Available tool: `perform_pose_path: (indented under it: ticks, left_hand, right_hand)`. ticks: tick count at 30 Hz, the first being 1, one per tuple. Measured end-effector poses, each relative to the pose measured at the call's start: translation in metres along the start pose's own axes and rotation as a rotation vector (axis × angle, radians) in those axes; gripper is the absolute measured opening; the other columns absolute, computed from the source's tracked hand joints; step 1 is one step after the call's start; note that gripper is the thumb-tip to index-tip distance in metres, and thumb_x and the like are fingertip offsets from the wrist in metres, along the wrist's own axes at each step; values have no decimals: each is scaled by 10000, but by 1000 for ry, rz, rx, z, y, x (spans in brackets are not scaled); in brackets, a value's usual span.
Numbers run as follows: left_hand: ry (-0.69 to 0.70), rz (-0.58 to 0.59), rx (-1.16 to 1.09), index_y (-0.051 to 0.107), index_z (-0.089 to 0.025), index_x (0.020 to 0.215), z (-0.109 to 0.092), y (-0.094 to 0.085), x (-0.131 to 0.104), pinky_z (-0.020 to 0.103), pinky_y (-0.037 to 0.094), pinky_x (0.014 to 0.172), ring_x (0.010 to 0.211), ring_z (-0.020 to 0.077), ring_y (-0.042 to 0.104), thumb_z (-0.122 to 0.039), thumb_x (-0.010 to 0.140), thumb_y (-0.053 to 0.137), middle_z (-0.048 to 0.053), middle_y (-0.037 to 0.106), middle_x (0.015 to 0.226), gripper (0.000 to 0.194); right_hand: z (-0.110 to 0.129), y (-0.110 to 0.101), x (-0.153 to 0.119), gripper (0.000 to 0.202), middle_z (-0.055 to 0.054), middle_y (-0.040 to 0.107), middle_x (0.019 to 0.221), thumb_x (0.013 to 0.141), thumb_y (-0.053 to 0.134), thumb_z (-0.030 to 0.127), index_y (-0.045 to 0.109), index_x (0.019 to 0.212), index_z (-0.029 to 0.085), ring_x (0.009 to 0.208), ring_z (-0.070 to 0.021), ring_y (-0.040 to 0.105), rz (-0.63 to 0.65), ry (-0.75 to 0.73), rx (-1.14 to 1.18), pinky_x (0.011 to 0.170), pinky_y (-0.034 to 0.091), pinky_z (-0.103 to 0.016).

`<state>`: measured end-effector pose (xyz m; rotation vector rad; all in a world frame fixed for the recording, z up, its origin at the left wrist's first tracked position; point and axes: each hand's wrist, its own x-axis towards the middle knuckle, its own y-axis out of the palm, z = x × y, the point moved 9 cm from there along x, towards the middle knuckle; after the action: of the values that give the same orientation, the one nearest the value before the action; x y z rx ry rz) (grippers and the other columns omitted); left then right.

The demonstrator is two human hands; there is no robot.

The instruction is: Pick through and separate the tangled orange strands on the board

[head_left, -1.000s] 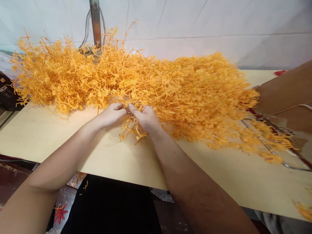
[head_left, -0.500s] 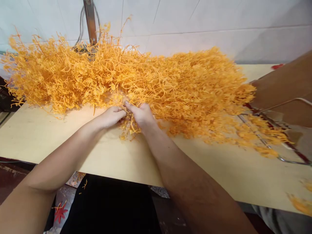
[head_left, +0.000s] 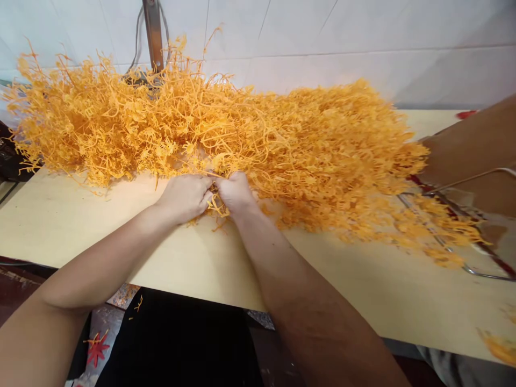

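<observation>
A large heap of tangled orange plastic sprigs (head_left: 282, 134) stretches across the back of the pale table (head_left: 193, 269). At its front edge, my left hand (head_left: 187, 198) is closed on thin orange stems, knuckles up. Close against it on the right, my right hand (head_left: 236, 193) grips the same small bunch, its thumb pointing toward the left hand. Some orange stems (head_left: 217, 205) hang out between and below the two hands. The fingertips of both hands are partly hidden.
A brown cardboard piece (head_left: 475, 145) and a metal wire frame (head_left: 484, 276) are at the right. Behind the heap stands a metal post (head_left: 153, 37) with a cable, before the tiled wall. A red leaf shape (head_left: 97, 349) lies below the table.
My left hand has turned over, knuckles up, and closed in on my right hand. My right thumb, stretched out before, is now pressed down at the stems. The view has shifted slightly.
</observation>
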<state>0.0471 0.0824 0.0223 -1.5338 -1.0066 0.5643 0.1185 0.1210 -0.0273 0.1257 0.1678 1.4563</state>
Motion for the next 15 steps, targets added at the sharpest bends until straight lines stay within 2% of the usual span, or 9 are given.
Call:
perform_pose_path:
  ticks: [3,7,11,13,15]
  left_hand:
    - [27,31,107,560,-148,730,-7,-2,-1,295,339,612,643,180,505,-268,761,353,74,572,679,241]
    - [23,42,-11,492,-162,622,-10,-6,-2,279,303,561,549,139,423,-249,736,341,35,503,587,209]
    - [104,-40,-474,344,-170,524,-22,-34,-13,247,291,528,501,89,347,-230,713,341,-9,368,502,198]
    - [68,-136,-770,344,-169,538,-15,-50,-18,225,284,496,481,72,345,-232,709,352,-18,350,502,183]
    - [-38,-206,-1020,387,-165,577,5,-52,-18,200,267,450,445,57,350,-212,681,363,-26,379,501,117]
  right_hand:
    - [-4,-6,5,137,-69,668,825,557,554,134,590,689,129,867,-202,625,-57,18,-11,772,491,-312]
    - [-5,-7,10,127,-52,670,829,577,551,149,590,698,139,839,-185,624,-63,-16,-15,767,488,-310]
    - [-7,-15,14,82,-53,657,767,595,580,177,582,670,143,796,-191,614,-104,-39,-67,733,488,-315]
    - [-3,-18,15,106,-51,646,790,614,587,202,583,701,143,797,-177,604,-105,-85,-26,727,483,-304]
    - [-1,-17,13,138,-35,629,791,621,606,234,579,725,147,746,-150,586,-61,-110,1,672,477,-283]
